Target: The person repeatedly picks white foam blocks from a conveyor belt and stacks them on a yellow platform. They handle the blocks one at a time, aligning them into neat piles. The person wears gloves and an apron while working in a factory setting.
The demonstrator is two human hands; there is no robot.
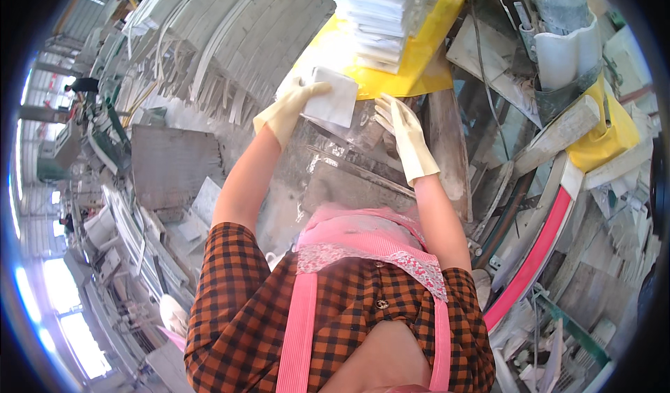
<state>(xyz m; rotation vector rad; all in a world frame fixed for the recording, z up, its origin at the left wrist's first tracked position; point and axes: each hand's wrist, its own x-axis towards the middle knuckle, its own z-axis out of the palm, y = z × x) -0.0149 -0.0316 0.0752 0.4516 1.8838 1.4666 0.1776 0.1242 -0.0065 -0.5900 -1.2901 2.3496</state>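
Note:
A square, pale grey-white stone tile is gripped at its left edge by my left hand, the thumb lying over its face. My right hand is held to the right of the tile, apart from it, fingers stretched out with nothing seen in them. Both hands wear cream rubber gloves. Just beyond them, a tall pile of white tiles stands on a bright yellow sheet.
Long pale slabs are stacked at the far left. A grey motor-like cylinder stands at the far right, near a wooden beam and another yellow sheet. A curved red strip runs along my right. Stone offcuts lie around.

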